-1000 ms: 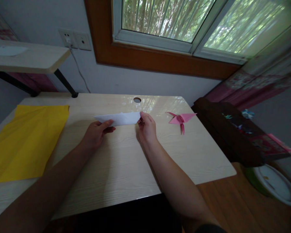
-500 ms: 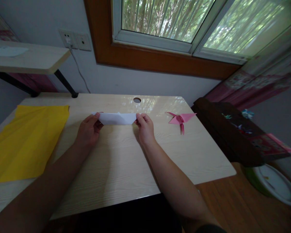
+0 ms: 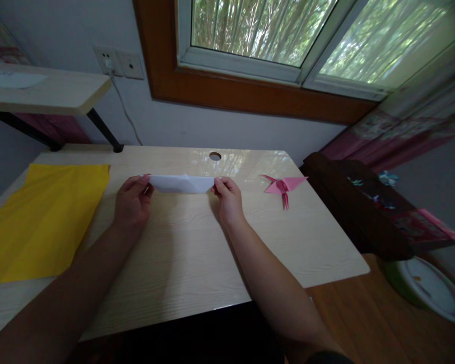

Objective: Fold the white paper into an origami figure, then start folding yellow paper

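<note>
The left hand [image 3: 132, 201] has slid outward to the white folded paper [image 3: 181, 183]'s left tip, and the strip now sits level. Its long axis runs left to right between both hands, just above the pale woodgrain counter [image 3: 182, 253]. The right hand [image 3: 228, 198] pinches the other tip. Matte yellow sheet [image 3: 41, 217] far left, pink origami [image 3: 282, 186] right.

Dim room, window [image 3: 258, 30] backlight, edges warped.
</note>
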### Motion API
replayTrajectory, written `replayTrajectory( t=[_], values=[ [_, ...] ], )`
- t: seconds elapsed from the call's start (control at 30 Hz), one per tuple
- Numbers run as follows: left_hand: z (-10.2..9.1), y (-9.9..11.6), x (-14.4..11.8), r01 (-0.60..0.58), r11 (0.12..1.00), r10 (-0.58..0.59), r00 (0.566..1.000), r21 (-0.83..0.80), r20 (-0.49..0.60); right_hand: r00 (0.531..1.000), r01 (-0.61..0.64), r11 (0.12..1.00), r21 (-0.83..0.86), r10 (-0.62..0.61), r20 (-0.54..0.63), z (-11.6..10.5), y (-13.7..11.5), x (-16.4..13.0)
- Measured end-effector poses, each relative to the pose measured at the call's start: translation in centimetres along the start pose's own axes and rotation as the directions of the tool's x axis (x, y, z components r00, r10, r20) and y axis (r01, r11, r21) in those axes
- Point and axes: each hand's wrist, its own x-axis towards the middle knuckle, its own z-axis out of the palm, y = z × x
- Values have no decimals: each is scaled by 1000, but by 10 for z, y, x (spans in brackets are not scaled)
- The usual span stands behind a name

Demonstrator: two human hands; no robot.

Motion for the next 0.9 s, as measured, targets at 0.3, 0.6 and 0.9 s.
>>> replayTrajectory(
  t=[0.3, 0.6, 0.9],
  values=[
    [-2, 0, 0, 13, 1000, -14, 1000, 7, 17, 1000, 9, 1000, 29, -9, -23, 1, -5, -3],
    [-5, 0, 3, 17, 996, -18, 1000, 90, 12, 995, 92, 996, -13, -93, -35, -4, -7, 0],
    [0, 3, -1, 4, 988, -19, 995, 157, 95, 983, 181, 974, -137, -174, 62, -17, -19, 10]
  ],
)
